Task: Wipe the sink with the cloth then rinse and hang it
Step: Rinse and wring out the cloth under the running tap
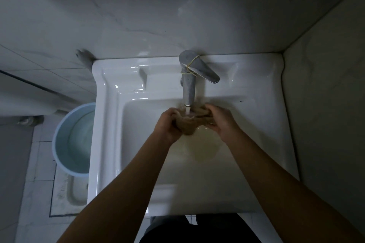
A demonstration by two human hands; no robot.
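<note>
Head view: left hand [167, 124] and right hand [221, 122] grip cloth [190, 124].

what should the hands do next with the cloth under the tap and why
Probably squeeze and knead the cloth under the stream before wringing it out. Both the left hand and right hand grip it bunched beneath the running faucet, and the water pooling in the sink below looks yellowish, which suggests dirt is coming out.
</note>
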